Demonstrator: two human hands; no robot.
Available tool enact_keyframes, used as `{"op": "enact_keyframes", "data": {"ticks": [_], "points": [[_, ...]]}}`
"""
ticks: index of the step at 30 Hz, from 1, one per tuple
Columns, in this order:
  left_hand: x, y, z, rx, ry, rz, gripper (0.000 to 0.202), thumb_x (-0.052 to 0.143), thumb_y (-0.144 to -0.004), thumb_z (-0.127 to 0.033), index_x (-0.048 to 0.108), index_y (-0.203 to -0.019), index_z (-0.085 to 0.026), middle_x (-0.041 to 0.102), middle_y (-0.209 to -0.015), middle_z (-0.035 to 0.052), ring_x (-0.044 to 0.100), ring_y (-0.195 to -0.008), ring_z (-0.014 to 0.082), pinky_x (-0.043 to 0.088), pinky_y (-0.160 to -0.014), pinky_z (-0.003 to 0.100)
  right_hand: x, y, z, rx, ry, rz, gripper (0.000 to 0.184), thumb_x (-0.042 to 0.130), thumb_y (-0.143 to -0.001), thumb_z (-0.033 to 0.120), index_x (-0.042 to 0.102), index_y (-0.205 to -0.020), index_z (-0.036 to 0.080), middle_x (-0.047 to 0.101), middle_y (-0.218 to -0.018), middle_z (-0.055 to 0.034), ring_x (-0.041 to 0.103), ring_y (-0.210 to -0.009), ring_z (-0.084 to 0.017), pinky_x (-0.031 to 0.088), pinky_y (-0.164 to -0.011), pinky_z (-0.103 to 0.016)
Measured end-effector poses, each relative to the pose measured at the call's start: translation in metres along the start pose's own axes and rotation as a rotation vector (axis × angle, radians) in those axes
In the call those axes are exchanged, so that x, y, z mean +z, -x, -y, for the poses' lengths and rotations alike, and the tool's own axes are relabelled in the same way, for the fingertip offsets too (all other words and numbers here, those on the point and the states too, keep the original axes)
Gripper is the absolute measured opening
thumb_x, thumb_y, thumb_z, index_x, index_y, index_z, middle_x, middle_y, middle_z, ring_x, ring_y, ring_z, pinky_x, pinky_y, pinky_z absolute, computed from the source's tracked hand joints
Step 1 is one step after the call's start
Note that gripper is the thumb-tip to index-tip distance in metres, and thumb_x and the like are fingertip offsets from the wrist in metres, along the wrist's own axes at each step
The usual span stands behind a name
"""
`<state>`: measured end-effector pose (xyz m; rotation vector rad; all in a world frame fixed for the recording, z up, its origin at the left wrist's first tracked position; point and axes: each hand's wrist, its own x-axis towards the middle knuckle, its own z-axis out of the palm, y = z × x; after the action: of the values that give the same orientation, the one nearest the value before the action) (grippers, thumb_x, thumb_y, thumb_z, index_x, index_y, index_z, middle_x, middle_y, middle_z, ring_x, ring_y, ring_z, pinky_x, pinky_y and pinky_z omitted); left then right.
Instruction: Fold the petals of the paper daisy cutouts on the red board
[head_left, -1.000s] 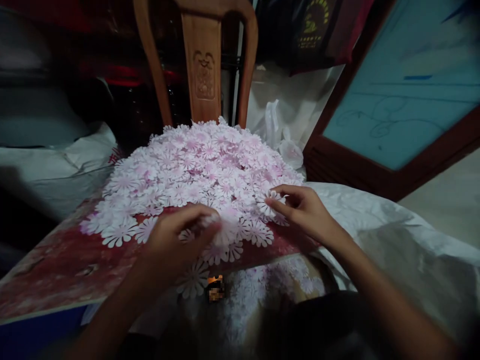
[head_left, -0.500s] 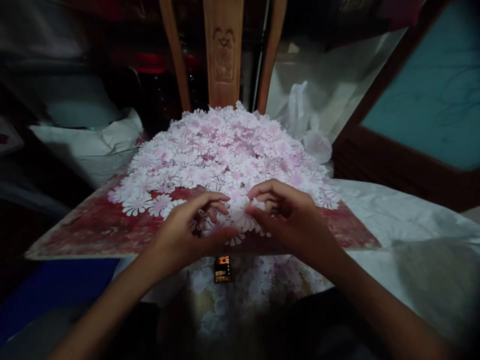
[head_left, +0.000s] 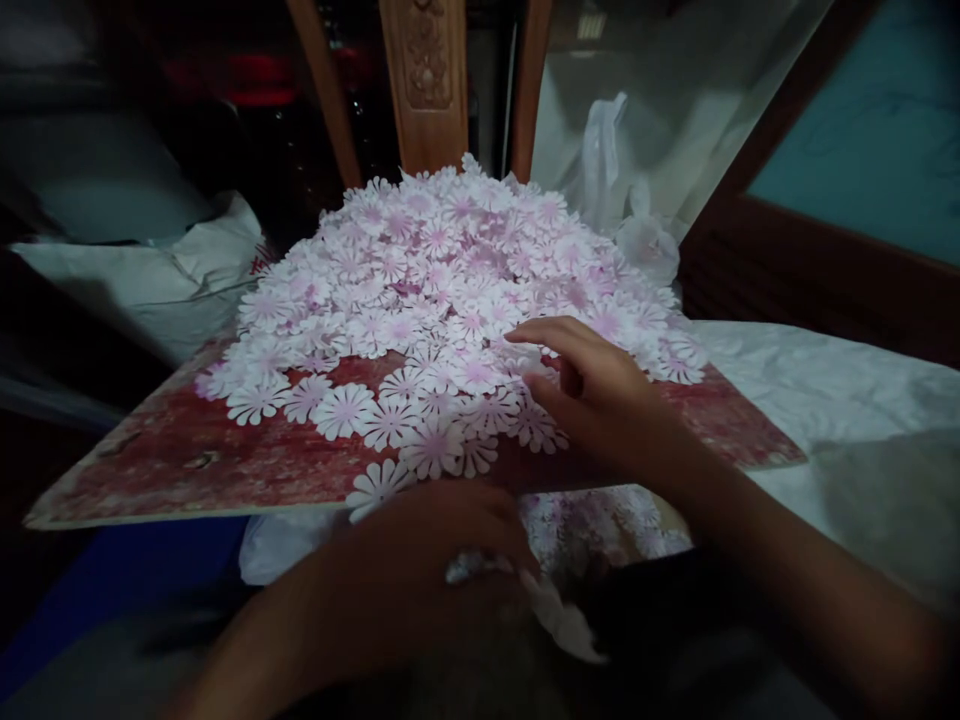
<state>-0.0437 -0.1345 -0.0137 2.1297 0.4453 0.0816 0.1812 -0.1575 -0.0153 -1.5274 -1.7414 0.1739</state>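
Observation:
A large heap of white artificial flowers with pink centres covers much of a worn red board. My right hand hovers at the heap's near right side, thumb and forefinger apart, close to some flowers. Nearer to me, my left hand is low in front of the board's edge, dark and slightly blurred. Its fingers are closed, and an artificial flower sticks out from under them. How the fingertips grip it is hidden. Several loose flowers lie spread along the board's front edge.
A carved wooden chair back rises behind the heap. White sacks stand at left, and a clear plastic bag is at back right. White sheeting spreads at right. More flowers lie below the board.
My left hand has dropped from the flowers towards me, below the board's edge, with a flower in it. My right hand stays over the pile, shifted slightly right. The view has tilted down.

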Motion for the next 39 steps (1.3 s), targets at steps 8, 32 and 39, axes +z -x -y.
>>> {"op": "enact_keyframes", "data": {"ticks": [8, 32, 39], "points": [[-0.014, -0.018, -0.006, 0.054, 0.039, -0.133, 0.017, 0.068, -0.086, -0.039, 0.071, -0.101, -0.032, 0.073, -0.09, -0.0073, 0.065, -0.078, 0.0096, 0.049, -0.067, 0.019, 0.012, -0.002, -0.018, 0.111, 0.144, 0.071, 0.012, 0.066, -0.085, 0.029, 0.075, -0.089, 0.021, 0.072, -0.082, 0.0, 0.053, -0.061, -0.011, 0.039, -0.064, -0.028], [-0.036, -0.052, -0.004, 0.156, 0.08, -0.756, 0.014, 0.07, -0.084, -0.029, 0.064, -0.084, -0.016, 0.064, -0.079, 0.0006, 0.058, -0.07, 0.0085, 0.045, -0.06, 0.017, -0.004, 0.001, 0.027, 0.226, -0.555, -0.204, 0.015, 0.073, -0.079, 0.024, 0.073, -0.092, 0.018, 0.066, -0.078, -0.0011, 0.05, -0.052, -0.007, 0.035, -0.043, -0.019], [-0.042, -0.046, -0.007, 0.246, 0.204, -0.884, 0.022, 0.08, -0.073, -0.019, 0.063, -0.087, -0.018, 0.064, -0.078, -0.0012, 0.059, -0.066, 0.0075, 0.047, -0.056, 0.017, -0.002, 0.009, 0.013, 0.11, -0.224, -0.124, 0.027, 0.064, -0.082, 0.015, 0.07, -0.108, 0.019, 0.068, -0.098, -0.0026, 0.052, -0.06, -0.008, 0.044, -0.055, -0.023]]}}
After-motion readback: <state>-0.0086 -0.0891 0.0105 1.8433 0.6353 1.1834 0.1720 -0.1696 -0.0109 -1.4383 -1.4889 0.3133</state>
